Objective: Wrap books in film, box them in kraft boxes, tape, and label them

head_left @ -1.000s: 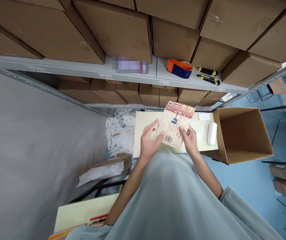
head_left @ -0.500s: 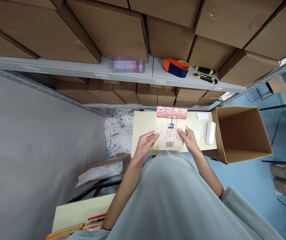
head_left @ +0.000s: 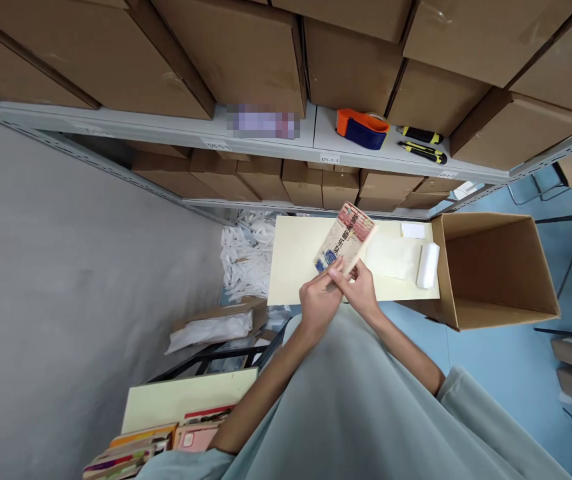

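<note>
Over the pale tabletop point(head_left: 289, 260) I hold a thin book point(head_left: 345, 235) tilted to the right, its cover with dark lettering, a red band and a blue figure. My left hand point(head_left: 320, 297) grips its lower end. My right hand point(head_left: 361, 288) pinches the lower right edge close beside it, and the fingers of both hands nearly meet. On the table to the right lie a white roll point(head_left: 428, 265) and a small white pad of paper point(head_left: 413, 230).
An open cardboard box point(head_left: 496, 267) stands right of the table. The shelf edge point(head_left: 316, 150) bears a tape dispenser point(head_left: 363, 129) and cutter knives point(head_left: 422, 152), with cartons behind. A heap of white scraps point(head_left: 249, 257) lies left. Books point(head_left: 201, 433) stand at lower left.
The book has turned from its barcode side to its cover side and now tilts right. My hands have come together at its lower end from opposite sides.
</note>
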Demonstrator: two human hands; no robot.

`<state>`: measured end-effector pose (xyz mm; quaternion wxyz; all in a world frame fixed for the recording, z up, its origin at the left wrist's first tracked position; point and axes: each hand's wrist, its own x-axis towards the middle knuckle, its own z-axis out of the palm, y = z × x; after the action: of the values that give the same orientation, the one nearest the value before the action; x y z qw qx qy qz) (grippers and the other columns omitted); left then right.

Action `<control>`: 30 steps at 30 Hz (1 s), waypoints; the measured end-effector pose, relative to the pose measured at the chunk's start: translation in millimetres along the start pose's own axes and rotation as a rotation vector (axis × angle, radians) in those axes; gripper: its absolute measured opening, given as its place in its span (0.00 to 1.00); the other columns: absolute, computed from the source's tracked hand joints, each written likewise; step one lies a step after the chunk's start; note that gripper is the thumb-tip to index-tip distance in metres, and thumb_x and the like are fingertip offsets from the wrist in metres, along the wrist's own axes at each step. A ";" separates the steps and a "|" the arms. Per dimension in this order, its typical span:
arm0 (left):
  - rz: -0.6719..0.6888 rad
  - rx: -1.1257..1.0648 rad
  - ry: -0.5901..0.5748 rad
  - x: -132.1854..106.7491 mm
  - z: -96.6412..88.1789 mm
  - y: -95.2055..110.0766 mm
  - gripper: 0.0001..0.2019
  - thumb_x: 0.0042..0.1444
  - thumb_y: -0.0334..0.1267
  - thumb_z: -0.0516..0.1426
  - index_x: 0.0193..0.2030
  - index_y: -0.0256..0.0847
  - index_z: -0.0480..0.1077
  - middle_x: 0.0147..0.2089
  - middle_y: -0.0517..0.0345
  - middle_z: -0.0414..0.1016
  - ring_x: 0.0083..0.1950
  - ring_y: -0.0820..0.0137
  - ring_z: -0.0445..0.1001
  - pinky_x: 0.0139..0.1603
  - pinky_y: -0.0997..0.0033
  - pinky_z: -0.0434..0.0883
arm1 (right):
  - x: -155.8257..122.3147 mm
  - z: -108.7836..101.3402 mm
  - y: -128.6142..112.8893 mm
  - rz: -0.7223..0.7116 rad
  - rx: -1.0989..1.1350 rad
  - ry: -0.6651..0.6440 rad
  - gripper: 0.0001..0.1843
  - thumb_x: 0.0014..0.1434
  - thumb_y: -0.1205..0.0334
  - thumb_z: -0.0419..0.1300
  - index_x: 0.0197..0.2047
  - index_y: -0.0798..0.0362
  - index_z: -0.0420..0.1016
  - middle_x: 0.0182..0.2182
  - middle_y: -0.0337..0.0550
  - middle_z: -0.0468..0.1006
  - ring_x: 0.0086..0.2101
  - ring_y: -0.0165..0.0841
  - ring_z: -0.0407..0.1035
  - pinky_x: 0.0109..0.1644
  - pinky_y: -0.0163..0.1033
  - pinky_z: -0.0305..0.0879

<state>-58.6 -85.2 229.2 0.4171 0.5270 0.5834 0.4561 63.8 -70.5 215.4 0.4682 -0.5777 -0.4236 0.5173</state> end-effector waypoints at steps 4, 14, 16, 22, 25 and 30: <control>0.176 0.066 -0.117 -0.5 -10.6 14.8 0.16 0.71 0.43 0.65 0.61 0.46 0.88 0.63 0.51 0.89 0.66 0.54 0.87 0.75 0.51 0.82 | 10.0 -14.1 -8.6 0.007 0.042 0.020 0.33 0.66 0.27 0.69 0.47 0.52 0.84 0.43 0.48 0.90 0.46 0.44 0.82 0.56 0.48 0.81; -0.377 -0.361 -0.368 49.5 -68.2 -3.0 0.36 0.51 0.67 0.77 0.53 0.36 0.87 0.50 0.41 0.90 0.55 0.49 0.88 0.58 0.55 0.85 | 10.4 -52.1 -25.3 0.094 0.152 -0.208 0.31 0.62 0.27 0.74 0.43 0.49 0.84 0.39 0.42 0.87 0.43 0.42 0.79 0.55 0.46 0.78; -0.468 -0.449 -0.387 45.2 -63.8 -4.3 0.34 0.47 0.68 0.79 0.43 0.36 0.87 0.35 0.48 0.87 0.44 0.55 0.87 0.48 0.61 0.84 | 11.0 -56.0 -21.5 0.099 0.142 -0.228 0.31 0.62 0.26 0.74 0.39 0.49 0.82 0.36 0.41 0.85 0.39 0.40 0.77 0.52 0.45 0.77; -0.511 -0.476 -0.228 36.2 -46.2 -7.4 0.31 0.43 0.64 0.81 0.38 0.38 0.86 0.32 0.52 0.85 0.38 0.60 0.83 0.42 0.64 0.81 | 28.6 -58.8 -5.1 0.184 0.136 -0.192 0.34 0.58 0.26 0.75 0.47 0.49 0.85 0.46 0.47 0.90 0.48 0.45 0.82 0.60 0.51 0.79; -0.429 -0.383 -0.123 38.4 -40.3 -14.0 0.31 0.47 0.65 0.78 0.42 0.37 0.86 0.40 0.47 0.89 0.45 0.54 0.87 0.49 0.60 0.83 | 41.5 -57.8 2.2 0.129 0.052 -0.011 0.42 0.53 0.25 0.77 0.58 0.48 0.85 0.62 0.55 0.86 0.60 0.50 0.81 0.72 0.57 0.75; -0.243 -0.017 -0.003 35.4 -30.7 -18.6 0.23 0.62 0.58 0.68 0.47 0.38 0.88 0.46 0.52 0.91 0.50 0.53 0.89 0.52 0.61 0.84 | 32.0 -33.4 5.8 0.123 0.073 -0.142 0.46 0.56 0.27 0.77 0.68 0.46 0.81 0.72 0.57 0.79 0.67 0.52 0.78 0.74 0.60 0.75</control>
<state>-96.1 -53.3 218.2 0.4746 0.4494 0.6386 0.4061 100.4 -43.9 204.1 0.4249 -0.5470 -0.4004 0.5999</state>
